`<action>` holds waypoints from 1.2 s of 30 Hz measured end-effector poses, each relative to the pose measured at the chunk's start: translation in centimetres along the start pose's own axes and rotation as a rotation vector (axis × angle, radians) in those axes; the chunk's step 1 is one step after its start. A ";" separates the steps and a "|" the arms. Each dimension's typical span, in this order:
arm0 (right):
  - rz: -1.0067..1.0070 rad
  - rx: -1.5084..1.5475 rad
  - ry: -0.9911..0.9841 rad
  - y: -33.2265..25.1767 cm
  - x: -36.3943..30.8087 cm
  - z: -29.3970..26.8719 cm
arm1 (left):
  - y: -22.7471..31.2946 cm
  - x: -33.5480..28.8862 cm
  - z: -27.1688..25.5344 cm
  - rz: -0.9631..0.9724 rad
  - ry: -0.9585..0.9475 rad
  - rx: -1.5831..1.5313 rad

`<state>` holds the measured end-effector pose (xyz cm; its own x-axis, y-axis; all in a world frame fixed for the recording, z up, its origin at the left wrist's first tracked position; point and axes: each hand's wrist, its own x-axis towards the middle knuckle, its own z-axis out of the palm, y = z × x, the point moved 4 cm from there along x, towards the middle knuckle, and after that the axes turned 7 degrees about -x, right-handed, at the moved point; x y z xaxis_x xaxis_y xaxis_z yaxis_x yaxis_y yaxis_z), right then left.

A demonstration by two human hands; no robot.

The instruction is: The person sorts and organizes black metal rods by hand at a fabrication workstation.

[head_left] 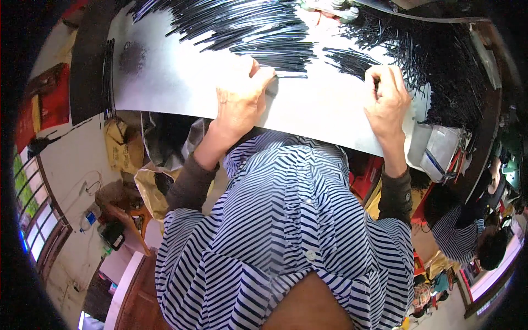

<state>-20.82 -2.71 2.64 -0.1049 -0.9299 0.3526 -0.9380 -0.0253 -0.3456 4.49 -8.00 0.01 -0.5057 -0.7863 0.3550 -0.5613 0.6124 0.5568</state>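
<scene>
We have both hands over a pale tabletop (pixel 322 107), with thin black sticks (pixel 275 55) spread in a slanting row across its far side. Our left hand (pixel 242 96) is at the near edge of that row, thumb and fingers drawn together beside the left end of a single stick (pixel 294 77); we cannot tell whether it pinches it. Our right hand (pixel 388 96) is curled, its fingers at the right end of a small fan of sticks (pixel 349 59); we cannot tell whether it grips any of them. The two hands are well apart, with bare tabletop between them.

To the right lies a big dark pile (pixel 448 71) of similar sticks, and a pale case (pixel 441 151) sits below it, near the tabletop's right end. We wear a striped shirt (pixel 308 220) and dark sleeves (pixel 190 184). Left of us, yellow bags (pixel 124 146) stand below the tabletop. A co-worker (pixel 454 231) in stripes is at the far right.
</scene>
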 end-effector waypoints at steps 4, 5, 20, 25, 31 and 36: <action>-0.008 0.043 -0.004 -1.1 0.0 -0.4 | -0.2 -0.3 0.1 -0.005 -0.033 -0.035; -0.008 0.044 -0.006 -1.2 -0.1 -0.3 | -0.2 -0.3 0.1 -0.007 -0.037 -0.062; 0.094 0.194 0.130 -1.0 -2.1 -0.1 | 1.2 -3.0 -1.3 0.008 0.065 0.010; 0.092 0.209 0.106 -1.6 -2.1 -0.1 | 1.9 -3.0 -1.2 0.073 0.093 -0.019; 0.076 0.329 -0.155 -4.5 -1.9 0.7 | 3.3 -1.5 0.4 0.088 -0.011 -0.038; -0.298 0.087 -0.215 -6.4 -2.4 3.3 | 3.3 -1.6 1.1 0.146 -0.009 -0.066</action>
<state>-13.48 -1.53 1.19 0.2488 -0.9326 0.2613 -0.8845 -0.3287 -0.3311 2.71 -4.66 0.51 -0.5847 -0.6886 0.4289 -0.4373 0.7129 0.5483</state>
